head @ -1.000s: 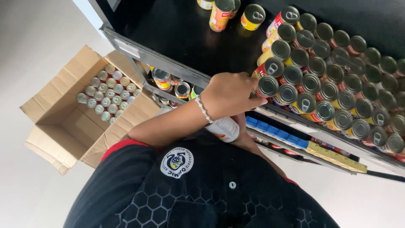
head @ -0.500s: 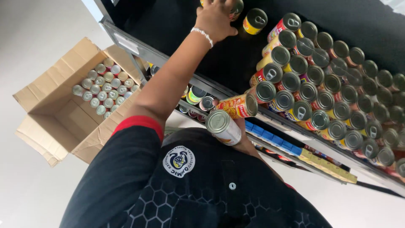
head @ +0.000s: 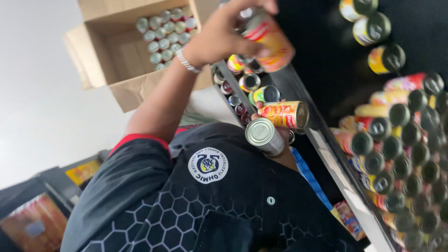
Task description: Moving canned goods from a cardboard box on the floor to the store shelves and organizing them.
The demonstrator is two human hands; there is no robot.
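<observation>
While seen from the head camera, left hand [head: 224, 35] grips a red-and-yellow can [head: 269, 39], raised near the dark shelf [head: 326, 140]; right hand [head: 280, 156], mostly hidden, cradles two cans [head: 275, 126] against the chest; cardboard box [head: 126, 88] of cans behind; stacked cans [head: 396, 154] at right.

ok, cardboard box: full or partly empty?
Partly empty: cans fill only the far part of the cardboard box; bare cardboard floor shows beside them.

Raised can [head: 268, 39] motion-blurred; other hand [head: 280, 156] mostly hidden behind two cans [head: 275, 126]
</observation>
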